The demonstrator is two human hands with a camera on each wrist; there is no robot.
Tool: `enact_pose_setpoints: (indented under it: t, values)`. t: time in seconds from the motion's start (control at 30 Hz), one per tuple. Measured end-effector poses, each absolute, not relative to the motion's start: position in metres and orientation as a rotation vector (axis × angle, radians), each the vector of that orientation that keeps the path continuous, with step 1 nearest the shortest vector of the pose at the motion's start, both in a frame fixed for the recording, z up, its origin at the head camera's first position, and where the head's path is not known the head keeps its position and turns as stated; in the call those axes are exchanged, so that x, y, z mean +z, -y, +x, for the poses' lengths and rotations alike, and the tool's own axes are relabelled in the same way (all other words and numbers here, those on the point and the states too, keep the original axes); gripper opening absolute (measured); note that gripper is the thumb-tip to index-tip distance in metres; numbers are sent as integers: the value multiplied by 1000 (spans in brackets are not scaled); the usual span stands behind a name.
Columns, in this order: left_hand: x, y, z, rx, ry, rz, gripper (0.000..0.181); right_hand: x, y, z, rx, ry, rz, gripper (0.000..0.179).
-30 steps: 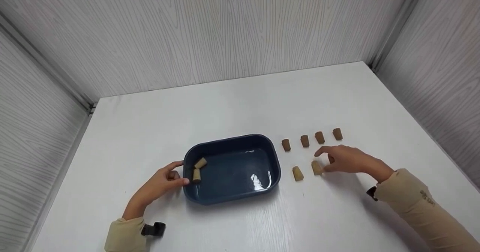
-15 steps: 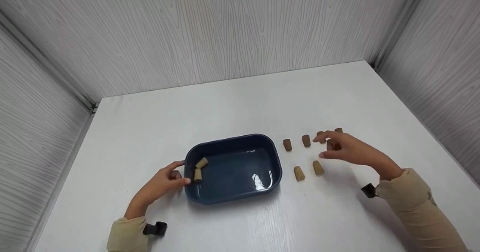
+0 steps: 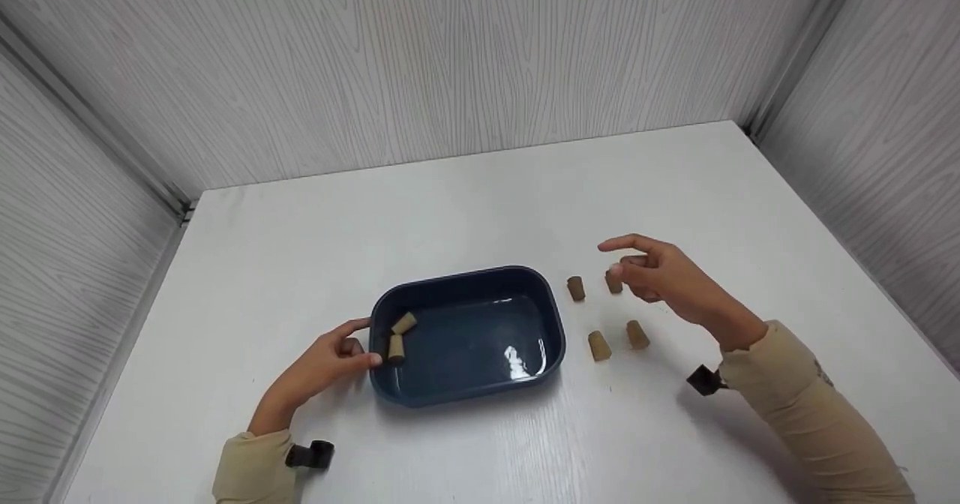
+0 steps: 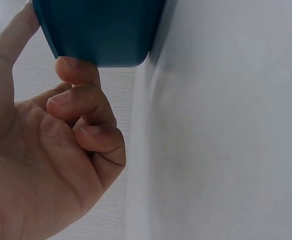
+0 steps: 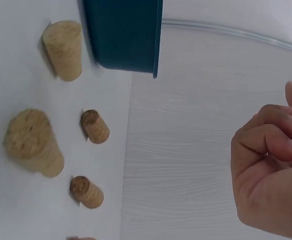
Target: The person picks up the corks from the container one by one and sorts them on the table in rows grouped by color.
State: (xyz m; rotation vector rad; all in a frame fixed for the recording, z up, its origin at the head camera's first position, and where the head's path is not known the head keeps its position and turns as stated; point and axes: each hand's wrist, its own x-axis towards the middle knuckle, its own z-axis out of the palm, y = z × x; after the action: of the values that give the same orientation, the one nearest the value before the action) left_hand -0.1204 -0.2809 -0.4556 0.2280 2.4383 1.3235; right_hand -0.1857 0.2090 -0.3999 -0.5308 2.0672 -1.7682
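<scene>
My left hand (image 3: pixel 322 369) holds the left end of a dark blue tray (image 3: pixel 465 397), thumb on the rim and index finger against the wall. In the left wrist view, the other fingers (image 4: pixel 81 105) are curled below the tray's edge. Two corks (image 3: pixel 396 348) lie inside at that end. My right hand (image 3: pixel 667 275) hovers over the back row of corks, index finger stretched out, the others bent, nothing seen in its grasp. It partly covers one cork (image 3: pixel 614 285); to its left lies another cork (image 3: pixel 575 288). Nearer me are two paler corks (image 3: pixel 599 345).
The white table (image 3: pixel 465 459) is bounded by wood-grain panels (image 3: pixel 450 61) at the back and both sides. A black camera mount sits on each wrist, over beige sleeves (image 3: pixel 787 384). Past the tray's right end lie the loose corks (image 5: pixel 87 191).
My right hand has moved from the front row's right cork, back and leftward over the back row, covering the corks at that row's right end. My left hand and the tray have stayed put.
</scene>
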Motion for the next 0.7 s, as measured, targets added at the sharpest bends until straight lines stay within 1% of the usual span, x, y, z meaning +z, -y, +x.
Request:
enact_pose_setpoints:
  t: [0.2, 0.43, 0.7]
  values:
    - [-454, 280, -118, 1330, -2428, 213, 70, -388, -178, -189, -1833, -1909, -597, 25]
    - [-454, 277, -120, 1334, -2430, 214, 70, -373, -134, -198, -1769, -1888, -562, 35]
    - [-456, 274, -123, 1337, -2425, 257, 69, -365, -87, -205, -1840, -1862, -627, 33]
